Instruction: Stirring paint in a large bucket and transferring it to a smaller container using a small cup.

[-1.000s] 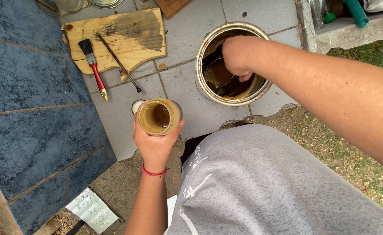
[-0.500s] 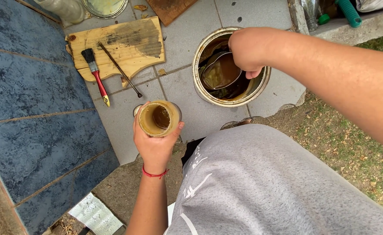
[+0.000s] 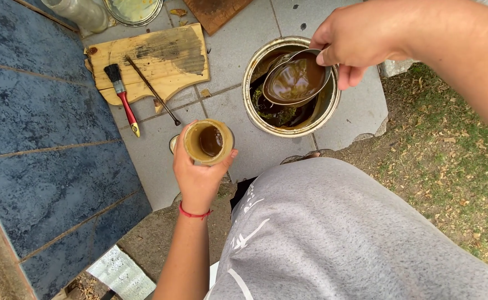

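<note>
Outdoors on grey paving tiles [image 3: 227, 50] beside grass. Left hand [image 3: 197, 175] wrapped around small cup [image 3: 208, 143] of brown liquid, near centre. Right hand [image 3: 360, 41] pinching full ladle [image 3: 297, 80] over large tin [image 3: 291, 89], far right. Probably slippery, spill-prone; best gripped by handle, kept level. Paintbrush [image 3: 123, 97] on board [image 3: 155, 58], far left.

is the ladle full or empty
Full: the ladle, held by the right hand over the large can, brims with glossy brown liquid.

metal can [image 3: 255, 114], stained | ladle [image 3: 297, 80] glossy metal | board [image 3: 155, 58] rough wood | tiles [image 3: 238, 61] matt
</note>
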